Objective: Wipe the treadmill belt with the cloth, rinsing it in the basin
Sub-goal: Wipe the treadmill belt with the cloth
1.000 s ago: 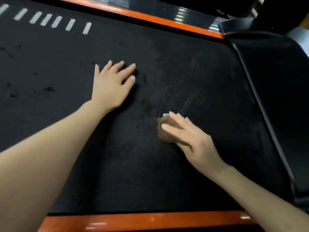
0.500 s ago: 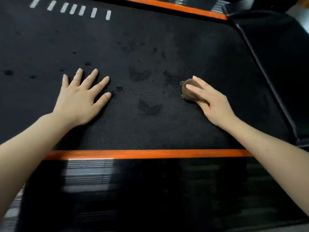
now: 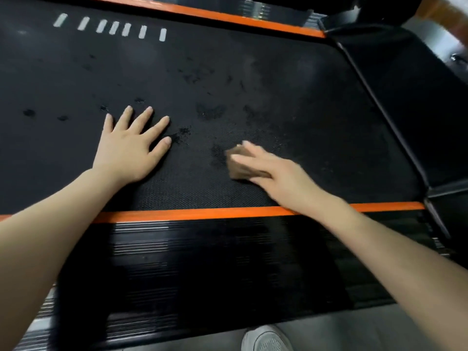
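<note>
Since the previous frame the brown cloth (image 3: 240,169) and the right hand (image 3: 273,171) upon it had shifted left and closer to the near orange strip (image 3: 202,213). The left hand (image 3: 131,150) remained flat, fingers spread, on the treadmill belt (image 3: 304,97). The cloth lay bunched near the belt's middle, its long axis running from near-right to far-left along the fingers. Those fingers lay nearly straight over it, pressing down. The thumb was hidden, and motion blur left the cloth's outline uncertain. Dark damp patches (image 3: 210,111) lay beyond the cloth. Open belt extended to the far orange strip (image 3: 228,17) and rightward to the black end cover (image 3: 417,110). A grey shoe (image 3: 266,340) was cut off at the bottom edge.
</note>
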### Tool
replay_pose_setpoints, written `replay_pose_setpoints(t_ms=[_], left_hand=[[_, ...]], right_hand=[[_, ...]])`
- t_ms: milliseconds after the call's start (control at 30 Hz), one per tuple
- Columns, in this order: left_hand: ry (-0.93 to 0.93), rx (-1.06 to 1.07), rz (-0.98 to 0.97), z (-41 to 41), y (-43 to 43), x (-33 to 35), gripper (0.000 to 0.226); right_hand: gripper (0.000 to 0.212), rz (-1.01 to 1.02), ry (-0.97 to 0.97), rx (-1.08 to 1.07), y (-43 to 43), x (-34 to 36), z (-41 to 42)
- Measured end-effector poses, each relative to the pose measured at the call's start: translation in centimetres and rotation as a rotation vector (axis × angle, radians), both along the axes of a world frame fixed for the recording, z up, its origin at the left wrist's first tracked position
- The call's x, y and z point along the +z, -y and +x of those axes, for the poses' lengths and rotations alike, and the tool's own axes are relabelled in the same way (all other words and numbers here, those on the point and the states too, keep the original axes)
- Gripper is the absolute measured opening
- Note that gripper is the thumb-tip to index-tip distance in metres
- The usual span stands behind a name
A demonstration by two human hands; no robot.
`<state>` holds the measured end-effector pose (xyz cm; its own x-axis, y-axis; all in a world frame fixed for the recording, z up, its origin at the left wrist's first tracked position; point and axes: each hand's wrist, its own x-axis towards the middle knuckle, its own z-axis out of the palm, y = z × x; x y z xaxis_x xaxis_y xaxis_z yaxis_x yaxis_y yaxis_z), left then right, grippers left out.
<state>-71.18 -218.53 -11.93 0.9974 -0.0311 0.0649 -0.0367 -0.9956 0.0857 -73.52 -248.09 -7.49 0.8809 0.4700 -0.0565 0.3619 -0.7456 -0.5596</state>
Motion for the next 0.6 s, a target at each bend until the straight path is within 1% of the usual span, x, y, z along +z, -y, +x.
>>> replay_pose_setpoints(t_ms=[33,100,133,167,200,233,333,400,467,500,600], left_hand=[[0.0,0.002,0.002,0.0,0.0,-0.1,0.072],[0.004,0.006,0.001,0.0,0.2,-0.1,0.071],[0.006,0.009,0.001,-0.1,0.3,-0.1,0.071],[0.004,0.012,0.002,-0.1,0.4,-0.1,0.071],[0.0,0.015,0.002,-0.1,0.5,-0.1,0.071],[-0.002,0.019,0.002,-0.1,0.5,-0.2,0.071],[0.014,0.025,-0.002,-0.1,0.4,-0.2,0.073],[0.015,0.007,-0.011,-0.2,0.1,-0.2,0.073],[0.036,0.003,-0.026,-0.1,-0.2,-0.2,0.072],[0.042,0.002,-0.033,-0.2,-0.3,-0.2,0.071],[0.04,-0.001,-0.045,-0.2,-0.1,-0.4,0.069]], right_hand=[[0.054,-0.019,0.0,-0.101,2.5,0.4,0.2],[0.055,-0.091,0.006,-0.39,7.0,1.4,0.4],[0.053,-0.147,-0.006,-0.491,7.9,1.6,0.4],[0.052,-0.208,-0.01,-0.534,7.5,1.4,0.3],[0.051,-0.238,-0.005,-0.522,6.1,1.2,0.1],[0.051,-0.223,0.004,-0.467,4.1,0.8,-0.4],[0.05,-0.092,-0.025,-0.12,-2.9,0.1,-2.6],[0.051,-0.043,-0.066,0.001,-4.0,0.0,-3.6],[0.056,0.005,-0.063,-0.003,-1.5,0.1,-2.8],[0.06,0.019,-0.058,-0.045,0.6,0.1,-2.4],[0.069,-0.006,-0.046,-0.335,7.5,0.9,-1.5]])
